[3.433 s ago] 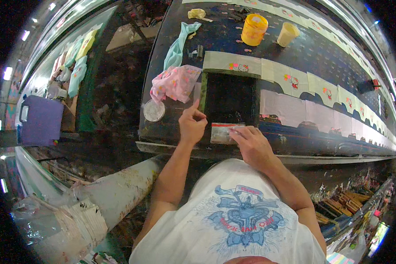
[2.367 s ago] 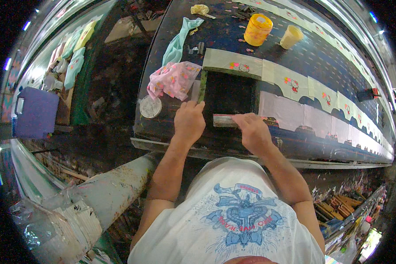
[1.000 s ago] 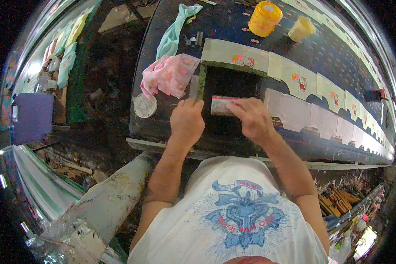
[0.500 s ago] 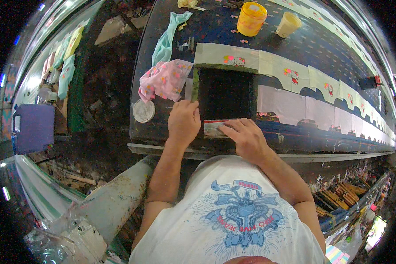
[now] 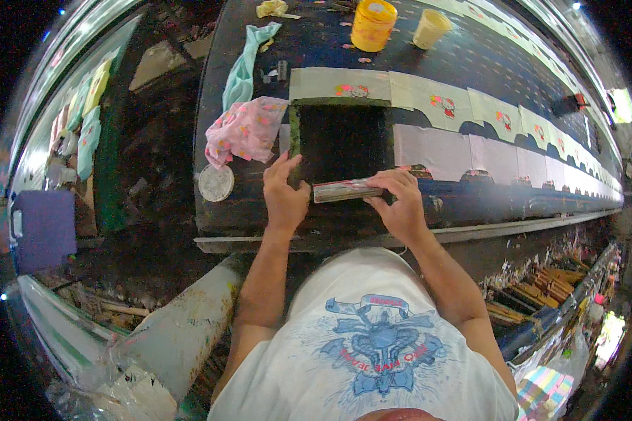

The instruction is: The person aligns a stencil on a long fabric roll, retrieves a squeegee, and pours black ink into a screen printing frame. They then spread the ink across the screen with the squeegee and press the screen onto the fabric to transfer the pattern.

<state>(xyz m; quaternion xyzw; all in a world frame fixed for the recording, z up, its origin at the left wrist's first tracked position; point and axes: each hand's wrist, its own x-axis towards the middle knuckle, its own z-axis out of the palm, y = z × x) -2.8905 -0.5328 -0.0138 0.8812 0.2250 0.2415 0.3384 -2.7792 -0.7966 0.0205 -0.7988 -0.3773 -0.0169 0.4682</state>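
Note:
My right hand [image 5: 396, 200] grips one end of a squeegee [image 5: 344, 190], a flat greyish bar with red along its upper edge. The bar lies across the near end of a dark printing screen [image 5: 344, 144], whose greenish border shows on the left and far sides. Beside the screen's near left corner is my left hand [image 5: 286, 196], its fingers spread and the thumb apart, with nothing held. Pale fabric pieces [image 5: 340, 84] with small printed cartoon figures lie just beyond the screen. To its right, a row of pink pieces [image 5: 432, 151] runs along the dark table.
Left of the screen are a crumpled pink cloth [image 5: 244, 132], a round whitish lid [image 5: 216, 183] and a mint-green cloth [image 5: 244, 67]. A yellow tub [image 5: 373, 27] and a pale yellow cup [image 5: 431, 29] stand farther back. The table's near edge [image 5: 316, 243] crosses before my body.
The squeegee has risen and tilted in my right hand. My left hand has loosened from the screen's left edge and its fingers have spread. The whole view has shifted slightly.

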